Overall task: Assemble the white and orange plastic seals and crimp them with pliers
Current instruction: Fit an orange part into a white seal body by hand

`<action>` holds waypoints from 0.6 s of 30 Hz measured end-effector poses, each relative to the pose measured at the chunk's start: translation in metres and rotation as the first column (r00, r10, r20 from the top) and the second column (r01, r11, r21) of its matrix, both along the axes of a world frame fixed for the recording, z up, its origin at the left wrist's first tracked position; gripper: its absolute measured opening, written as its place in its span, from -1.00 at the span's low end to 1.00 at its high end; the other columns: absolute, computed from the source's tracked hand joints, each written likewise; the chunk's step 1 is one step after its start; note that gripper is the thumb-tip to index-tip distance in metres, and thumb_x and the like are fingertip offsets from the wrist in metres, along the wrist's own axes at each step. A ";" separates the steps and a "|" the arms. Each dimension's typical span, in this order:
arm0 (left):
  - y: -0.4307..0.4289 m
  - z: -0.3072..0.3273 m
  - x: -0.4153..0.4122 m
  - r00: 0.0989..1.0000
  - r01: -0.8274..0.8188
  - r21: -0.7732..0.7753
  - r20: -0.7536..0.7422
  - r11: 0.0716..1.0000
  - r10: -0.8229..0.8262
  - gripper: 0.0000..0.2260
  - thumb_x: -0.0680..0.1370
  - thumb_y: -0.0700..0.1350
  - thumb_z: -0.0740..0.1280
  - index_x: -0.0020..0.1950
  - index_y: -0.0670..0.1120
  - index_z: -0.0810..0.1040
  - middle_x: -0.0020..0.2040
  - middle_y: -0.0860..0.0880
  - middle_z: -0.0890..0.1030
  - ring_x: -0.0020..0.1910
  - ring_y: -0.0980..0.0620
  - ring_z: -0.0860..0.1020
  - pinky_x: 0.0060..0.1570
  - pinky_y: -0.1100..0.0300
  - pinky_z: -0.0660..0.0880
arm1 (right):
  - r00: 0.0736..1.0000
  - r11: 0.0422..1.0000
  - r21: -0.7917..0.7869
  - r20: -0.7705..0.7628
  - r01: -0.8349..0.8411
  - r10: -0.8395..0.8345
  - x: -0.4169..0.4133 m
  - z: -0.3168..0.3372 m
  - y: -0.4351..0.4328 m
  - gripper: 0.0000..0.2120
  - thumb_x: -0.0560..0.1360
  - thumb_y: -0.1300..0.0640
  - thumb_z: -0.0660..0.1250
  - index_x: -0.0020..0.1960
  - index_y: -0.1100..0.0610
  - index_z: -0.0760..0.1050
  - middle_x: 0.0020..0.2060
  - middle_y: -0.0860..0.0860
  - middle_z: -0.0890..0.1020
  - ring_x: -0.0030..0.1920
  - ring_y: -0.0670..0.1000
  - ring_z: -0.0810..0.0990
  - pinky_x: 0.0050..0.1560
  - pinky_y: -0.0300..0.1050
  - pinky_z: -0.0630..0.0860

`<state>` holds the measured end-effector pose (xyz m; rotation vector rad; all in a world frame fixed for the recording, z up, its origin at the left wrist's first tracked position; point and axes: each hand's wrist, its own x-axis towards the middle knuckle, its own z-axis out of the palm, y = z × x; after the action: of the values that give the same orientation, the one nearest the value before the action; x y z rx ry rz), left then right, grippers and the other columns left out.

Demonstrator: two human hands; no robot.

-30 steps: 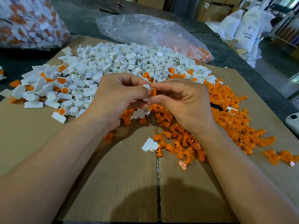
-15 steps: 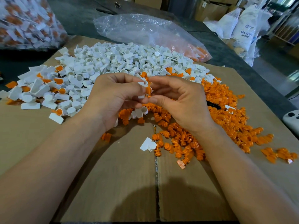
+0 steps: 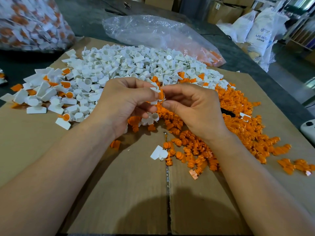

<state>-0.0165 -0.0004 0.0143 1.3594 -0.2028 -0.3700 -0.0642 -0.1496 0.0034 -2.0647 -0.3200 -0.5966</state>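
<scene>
Two bare hands meet above the middle of a flat cardboard sheet (image 3: 119, 193). The left hand (image 3: 126, 103) grips a white seal body (image 3: 154, 101) between curled fingers and thumb. The right hand (image 3: 192, 108) pinches an orange insert (image 3: 161, 95) with thumb and forefinger, pressed against the top of the white piece. Whether the insert is fully seated cannot be told.

Compared with a second ago, little differs: both hands keep the same hold in the same spot, and the orange insert still sits at the fingertips, touching the white body. The piles and the loose pieces on the sheet lie as they did.

Toward the sheet's far edge spreads a large white pile (image 3: 136, 65) of seal bodies. An orange pile (image 3: 238, 120) of inserts runs from under the hands toward the right edge. Near the left edge lie assembled seals (image 3: 51, 92) — white with orange showing. A single white piece (image 3: 158, 153) rests beside the sheet's centre seam, nearer than the hands. A dark object (image 3: 227, 112) lies half buried in the orange pile; what it is cannot be told.

Beyond the far edge sits a crumpled clear bag (image 3: 153, 34), and past the far left corner a filled bag (image 3: 30, 23) of white and orange parts.
</scene>
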 end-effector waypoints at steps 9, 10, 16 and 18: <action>-0.001 -0.001 0.000 0.999 -0.016 0.043 0.052 0.999 0.014 -0.86 0.31 -0.32 0.44 -0.35 -0.12 0.55 -0.51 -0.01 0.54 -0.64 0.11 0.41 -0.62 0.39 0.26 | 1.000 1.000 -0.006 0.003 0.000 0.000 -0.001 0.001 0.001 -0.67 0.37 0.34 0.41 0.00 -0.04 0.52 -0.19 -0.15 0.61 -0.14 -0.15 0.64 -0.07 -0.26 0.56; -0.001 -0.001 0.000 0.998 -0.019 0.044 0.054 0.999 0.017 -0.85 0.31 -0.32 0.44 -0.35 -0.11 0.55 -0.51 -0.01 0.54 -0.64 0.11 0.41 -0.63 0.39 0.26 | 1.000 1.000 -0.009 0.004 0.000 0.000 -0.001 0.001 0.001 -0.67 0.37 0.34 0.41 -0.01 -0.04 0.52 -0.19 -0.15 0.61 -0.14 -0.15 0.64 -0.06 -0.25 0.56; -0.003 -0.002 -0.001 0.997 -0.036 0.057 0.076 0.998 0.032 -0.85 0.31 -0.32 0.45 -0.36 -0.11 0.55 -0.53 0.01 0.54 -0.66 0.11 0.40 -0.64 0.38 0.25 | 1.000 1.000 -0.015 -0.002 -0.008 0.008 -0.001 0.002 0.001 -0.67 0.38 0.34 0.40 -0.04 -0.07 0.52 -0.18 -0.19 0.61 -0.14 -0.19 0.63 -0.08 -0.30 0.54; -0.003 -0.002 -0.001 0.996 -0.038 0.061 0.080 0.997 0.033 -0.86 0.31 -0.32 0.45 -0.35 -0.12 0.55 -0.53 0.01 0.54 -0.66 0.11 0.40 -0.63 0.38 0.25 | 1.000 1.000 -0.022 -0.006 -0.007 0.007 -0.001 0.002 0.001 -0.67 0.38 0.34 0.39 -0.03 -0.06 0.51 -0.18 -0.20 0.60 -0.12 -0.21 0.62 -0.06 -0.32 0.53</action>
<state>-0.0171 -0.0033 0.0121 1.4387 -0.2341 -0.2953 -0.0653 -0.1490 0.0051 -2.0853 -0.3317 -0.5846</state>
